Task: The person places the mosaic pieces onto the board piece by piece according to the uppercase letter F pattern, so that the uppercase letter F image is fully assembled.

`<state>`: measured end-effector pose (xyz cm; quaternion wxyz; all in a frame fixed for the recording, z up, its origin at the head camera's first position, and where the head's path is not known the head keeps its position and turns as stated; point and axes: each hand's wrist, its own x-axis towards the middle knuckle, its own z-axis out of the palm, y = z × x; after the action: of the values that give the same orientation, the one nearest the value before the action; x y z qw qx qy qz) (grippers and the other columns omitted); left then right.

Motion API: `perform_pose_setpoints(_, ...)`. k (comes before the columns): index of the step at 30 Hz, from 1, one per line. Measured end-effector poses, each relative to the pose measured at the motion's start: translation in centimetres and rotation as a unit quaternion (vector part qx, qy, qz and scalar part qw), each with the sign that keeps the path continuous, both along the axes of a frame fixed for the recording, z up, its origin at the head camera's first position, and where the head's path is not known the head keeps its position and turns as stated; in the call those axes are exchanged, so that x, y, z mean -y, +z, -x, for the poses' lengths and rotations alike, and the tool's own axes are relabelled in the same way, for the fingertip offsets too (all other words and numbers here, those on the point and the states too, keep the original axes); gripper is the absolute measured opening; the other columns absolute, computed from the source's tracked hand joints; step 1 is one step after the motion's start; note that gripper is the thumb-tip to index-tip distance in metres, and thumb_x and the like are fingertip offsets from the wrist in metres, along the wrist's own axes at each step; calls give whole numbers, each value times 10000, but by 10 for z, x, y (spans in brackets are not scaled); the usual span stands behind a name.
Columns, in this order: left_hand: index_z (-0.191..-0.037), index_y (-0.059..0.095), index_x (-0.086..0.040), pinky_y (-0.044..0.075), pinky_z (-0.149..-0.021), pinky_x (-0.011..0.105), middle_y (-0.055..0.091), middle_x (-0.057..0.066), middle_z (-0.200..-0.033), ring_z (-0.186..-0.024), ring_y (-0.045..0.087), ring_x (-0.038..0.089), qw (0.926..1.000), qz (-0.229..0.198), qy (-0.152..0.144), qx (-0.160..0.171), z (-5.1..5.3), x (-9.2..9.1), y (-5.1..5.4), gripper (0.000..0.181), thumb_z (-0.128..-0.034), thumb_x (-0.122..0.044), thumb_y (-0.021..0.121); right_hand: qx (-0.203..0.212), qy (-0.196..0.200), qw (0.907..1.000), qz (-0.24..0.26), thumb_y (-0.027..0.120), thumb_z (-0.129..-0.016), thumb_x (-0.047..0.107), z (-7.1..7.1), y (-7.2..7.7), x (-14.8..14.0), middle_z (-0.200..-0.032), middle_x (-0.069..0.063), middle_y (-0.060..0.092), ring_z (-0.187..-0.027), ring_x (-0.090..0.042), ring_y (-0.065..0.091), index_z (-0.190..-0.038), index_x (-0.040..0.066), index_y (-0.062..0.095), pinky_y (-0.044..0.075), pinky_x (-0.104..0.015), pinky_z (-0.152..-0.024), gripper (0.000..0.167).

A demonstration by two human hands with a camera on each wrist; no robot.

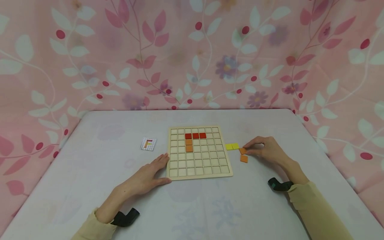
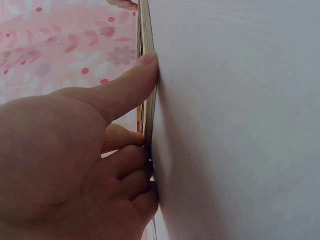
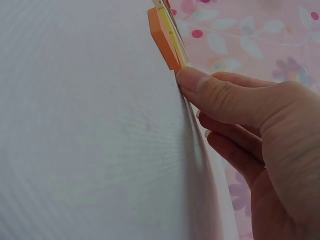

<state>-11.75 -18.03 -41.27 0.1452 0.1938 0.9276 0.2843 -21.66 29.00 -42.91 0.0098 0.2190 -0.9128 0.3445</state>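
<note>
A pale wooden grid board [image 1: 199, 177] lies in the middle of the table. Three red tiles [image 1: 195, 136] form a row on it, and two orange tiles [image 1: 188, 145] run down beneath the leftmost one. My left hand [image 1: 147, 178] rests against the board's left edge, the thumb [image 2: 132, 82] touching near its front corner. Right of the board, my right hand [image 1: 268, 151] pinches an orange square tile [image 1: 242, 151] between thumb and forefinger, low at the tabletop. Another orange tile [image 1: 244, 159] lies just in front of it. Two yellow tiles [image 1: 232, 146] sit by the board's right edge.
A small card [image 1: 148, 144] with a coloured pattern on a grid lies left of the board. Floral cloth [image 1: 192, 66] hangs behind the white-covered table [image 1: 210, 206]. Each wrist carries a black camera mount [image 1: 126, 217].
</note>
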Motion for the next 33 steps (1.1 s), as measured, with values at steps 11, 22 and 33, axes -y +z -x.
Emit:
perform_pose_setpoints(11,-1564,303,-40,232,-1166,626,224,82,-1659,-1537,177,310,10000,28,16,13,0,0,1,846,-922,-426,696,-315,180,9992,180,876,-761,168,1,-3,0,-965,68,767,-986,-43,663,-993,182,793,403,-100,-929,247)
perform_pose_setpoints(22,-1562,307,-36,236,-1160,634,234,92,-1655,-1535,183,314,10000,15,7,15,0,-1,2,841,-923,-419,698,-287,104,9995,128,871,-773,178,2,-4,0,-968,71,764,-987,-71,660,-987,190,793,409,-133,-931,228)
perform_pose_setpoints(33,-1563,307,-39,236,-1158,636,234,92,-1655,-1535,182,313,10000,-21,-2,-14,0,0,0,841,-923,-422,697,-489,48,9988,45,877,-766,186,0,1,4,-969,75,757,-985,-103,652,-980,198,795,436,-214,-924,230)
